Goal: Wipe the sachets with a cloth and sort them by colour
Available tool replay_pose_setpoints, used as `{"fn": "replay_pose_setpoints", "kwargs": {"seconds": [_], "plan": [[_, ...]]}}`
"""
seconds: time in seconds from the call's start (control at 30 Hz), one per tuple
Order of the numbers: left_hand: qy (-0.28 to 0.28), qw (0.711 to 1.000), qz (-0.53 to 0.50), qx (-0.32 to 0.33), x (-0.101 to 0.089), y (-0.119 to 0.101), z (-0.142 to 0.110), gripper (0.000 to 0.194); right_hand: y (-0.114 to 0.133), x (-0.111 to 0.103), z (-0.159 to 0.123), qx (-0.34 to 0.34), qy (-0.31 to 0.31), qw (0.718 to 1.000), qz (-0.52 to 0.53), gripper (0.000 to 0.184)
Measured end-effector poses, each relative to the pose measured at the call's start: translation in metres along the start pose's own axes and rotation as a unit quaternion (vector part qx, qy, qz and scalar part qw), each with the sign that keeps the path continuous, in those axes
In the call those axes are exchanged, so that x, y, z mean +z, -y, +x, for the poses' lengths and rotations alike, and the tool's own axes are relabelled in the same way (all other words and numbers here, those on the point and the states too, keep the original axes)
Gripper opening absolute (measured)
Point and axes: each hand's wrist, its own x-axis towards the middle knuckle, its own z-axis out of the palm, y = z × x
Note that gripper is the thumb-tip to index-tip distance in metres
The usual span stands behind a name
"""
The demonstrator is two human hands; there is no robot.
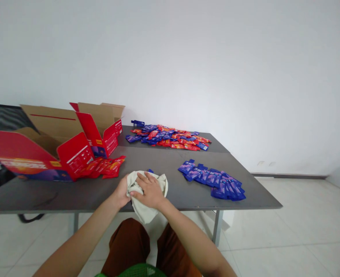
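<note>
My left hand [120, 191] and my right hand [149, 190] meet at the near edge of the grey table [170, 165], both gripping a bunched cream cloth [144, 211] that hangs a little over the edge. My right hand lies over the top of the cloth, and my left hand holds its left side. A small blue sachet [150, 171] peeks out just behind the cloth. To the right of my hands lies a group of blue sachets [213, 181], out of reach of my fingers.
A mixed pile of red and blue sachets [166, 137] covers the far table section. At the left stands an open cardboard box [91, 127] with red flaps, with red sachets [104, 168] beside it. A black cable [32, 218] hangs below the table. A white wall rises behind.
</note>
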Motion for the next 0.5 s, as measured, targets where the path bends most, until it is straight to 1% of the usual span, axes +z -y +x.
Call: {"fn": "replay_pose_setpoints", "kwargs": {"seconds": [0.1,0.13,0.2,0.23,0.27,0.33,0.37,0.43,0.5], "plan": [[-0.058,0.995,0.076,0.036,0.007,0.008,-0.003,0.029,-0.012,-0.001,0.02,0.056,0.053,0.997,-0.014,0.056],[-0.066,0.992,0.104,0.039,0.009,0.01,-0.006,0.031,-0.016,-0.001,0.027,0.072,0.073,0.995,-0.014,0.056],[-0.063,0.986,0.153,0.014,0.012,0.01,-0.014,0.028,-0.022,0.0,0.041,0.104,0.098,0.99,-0.018,0.055],[-0.05,0.984,0.173,-0.009,0.013,0.009,-0.018,0.026,-0.023,0.0,0.047,0.125,0.095,0.987,-0.016,0.054],[-0.034,0.981,0.189,-0.036,0.014,0.008,-0.023,0.026,-0.024,0.001,0.052,0.152,0.079,0.985,-0.009,0.053],[0.0,0.975,0.21,-0.079,0.016,0.005,-0.03,0.032,-0.025,-0.002,0.06,0.212,0.029,0.977,0.021,0.05],[0.012,0.973,0.212,-0.087,0.017,0.005,-0.032,0.036,-0.026,-0.004,0.063,0.238,0.007,0.97,0.043,0.049],[0.011,0.977,0.201,-0.076,0.016,0.007,-0.031,0.042,-0.026,-0.015,0.063,0.264,-0.014,0.96,0.088,0.053],[-0.007,0.983,0.178,-0.052,0.011,0.01,-0.024,0.039,-0.027,-0.03,0.055,0.261,-0.018,0.956,0.133,0.06]]}}
